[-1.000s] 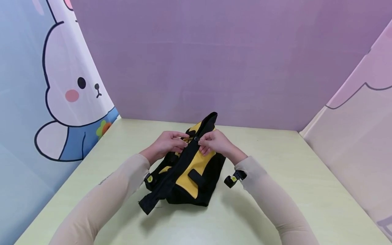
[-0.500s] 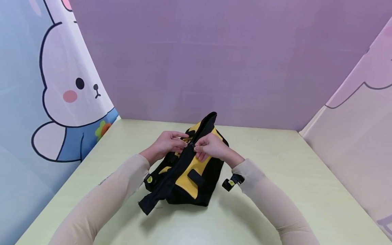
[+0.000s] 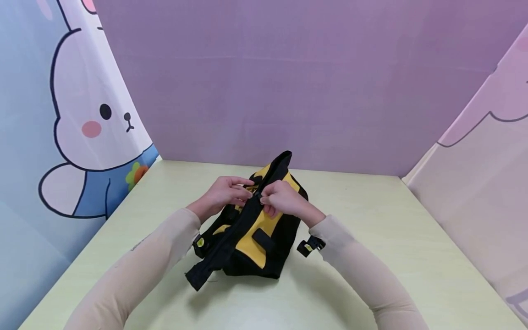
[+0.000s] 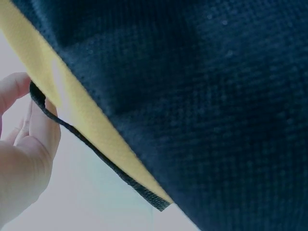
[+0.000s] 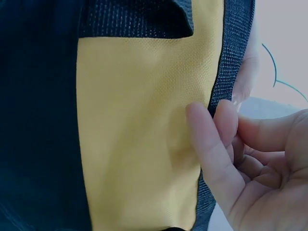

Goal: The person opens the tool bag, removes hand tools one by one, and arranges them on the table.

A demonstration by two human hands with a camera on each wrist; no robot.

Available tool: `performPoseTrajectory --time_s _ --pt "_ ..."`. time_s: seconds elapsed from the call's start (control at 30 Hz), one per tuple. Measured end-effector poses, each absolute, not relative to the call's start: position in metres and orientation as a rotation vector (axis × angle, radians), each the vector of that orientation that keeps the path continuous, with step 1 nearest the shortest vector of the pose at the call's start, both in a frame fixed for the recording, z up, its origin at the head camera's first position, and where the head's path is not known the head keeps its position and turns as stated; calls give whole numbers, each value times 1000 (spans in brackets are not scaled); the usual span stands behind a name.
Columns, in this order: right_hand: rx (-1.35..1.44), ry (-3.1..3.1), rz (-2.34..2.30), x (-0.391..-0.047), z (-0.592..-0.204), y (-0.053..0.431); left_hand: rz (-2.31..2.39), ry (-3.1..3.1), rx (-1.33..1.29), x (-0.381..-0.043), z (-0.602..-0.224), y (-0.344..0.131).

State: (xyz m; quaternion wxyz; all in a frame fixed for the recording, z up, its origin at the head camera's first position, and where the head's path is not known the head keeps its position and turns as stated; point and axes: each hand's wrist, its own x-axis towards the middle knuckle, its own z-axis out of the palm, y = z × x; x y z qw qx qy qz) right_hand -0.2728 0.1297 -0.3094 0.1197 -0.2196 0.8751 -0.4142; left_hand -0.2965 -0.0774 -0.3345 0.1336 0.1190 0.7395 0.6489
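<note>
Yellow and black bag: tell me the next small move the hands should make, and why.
Probably slide the right hand along the black band toward its near end, left hand steadying the bag: the right hand pinches at the band partway along, the left hand holds opposite, and the band continues nearer than both hands.

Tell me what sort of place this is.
Probably a small screened-off recording booth: a pale tabletop is backed by a plain purple sheet, with a cartoon-animal hanging along its left side.
</note>
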Motion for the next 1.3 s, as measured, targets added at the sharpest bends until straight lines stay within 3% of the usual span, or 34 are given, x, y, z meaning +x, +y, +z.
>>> performPoseTrajectory --time_s 0.5,0.97,1.3 --pt "-739 2617 -1064 -264 -301 129 1874 2179 363 -294 -329 -71" --pt "-793 2575 -1591 -263 -323 136 1931 2177 295 -294 -333 -72" --pt "-717 2326 -1613 -264 -319 133 1920 2212 316 -297 -331 -71"
